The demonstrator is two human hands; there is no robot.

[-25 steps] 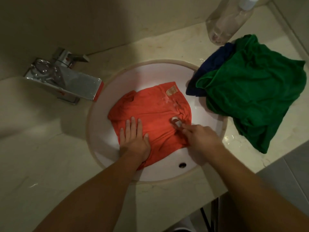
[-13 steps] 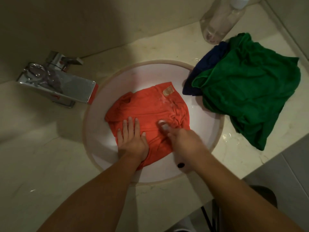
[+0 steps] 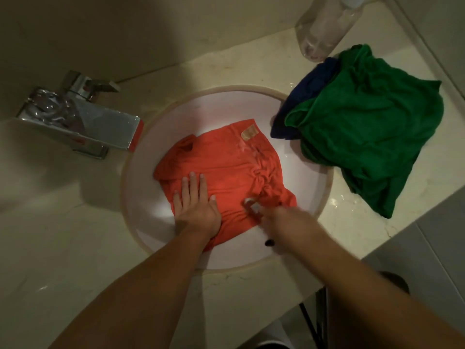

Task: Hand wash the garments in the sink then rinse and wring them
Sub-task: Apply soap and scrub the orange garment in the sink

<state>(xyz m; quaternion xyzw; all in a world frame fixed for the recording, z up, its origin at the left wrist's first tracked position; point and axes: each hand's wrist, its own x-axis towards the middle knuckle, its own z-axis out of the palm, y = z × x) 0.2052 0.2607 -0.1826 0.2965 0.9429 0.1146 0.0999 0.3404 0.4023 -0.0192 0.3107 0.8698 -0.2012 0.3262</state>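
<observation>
Left fingers (image 3: 194, 185) flat on garment (image 3: 226, 162) inside sink rim (image 3: 234, 87), right hand (image 3: 284, 220) perhaps pinching

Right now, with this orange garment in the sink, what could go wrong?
The green garment and blue garment overhang the sink rim; they may slip into the wash. The right hand holds a pale object against bunched folds of the orange garment, which the left hand pins; hard scrubbing could stretch it.

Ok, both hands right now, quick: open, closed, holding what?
Left hand: open, flat, pressing the orange garment.
Right hand: blurred, pinches a small pale object against the garment.
</observation>
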